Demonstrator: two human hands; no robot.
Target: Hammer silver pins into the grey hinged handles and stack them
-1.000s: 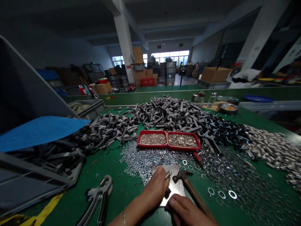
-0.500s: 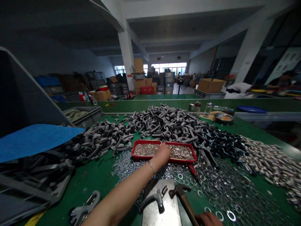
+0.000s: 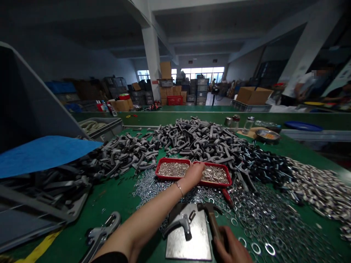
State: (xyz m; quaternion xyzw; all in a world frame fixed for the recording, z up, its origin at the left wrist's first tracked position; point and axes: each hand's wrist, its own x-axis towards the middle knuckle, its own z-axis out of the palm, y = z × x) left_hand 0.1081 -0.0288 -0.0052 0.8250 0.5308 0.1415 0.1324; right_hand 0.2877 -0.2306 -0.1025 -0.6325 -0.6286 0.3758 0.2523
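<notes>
Red trays (image 3: 172, 159) of small silver pins (image 3: 215, 175) sat on the green workbench (image 3: 115, 197), the left hand (image 3: 193, 174) curled over the edge of the right-hand tray, though whether it gripped any pins I could not tell. The right hand (image 3: 230, 245) clenched a hammer (image 3: 213, 223) by its wooden handle, just beside a steel plate (image 3: 189, 244) bearing a grey metal clamp (image 3: 179, 223).
</notes>
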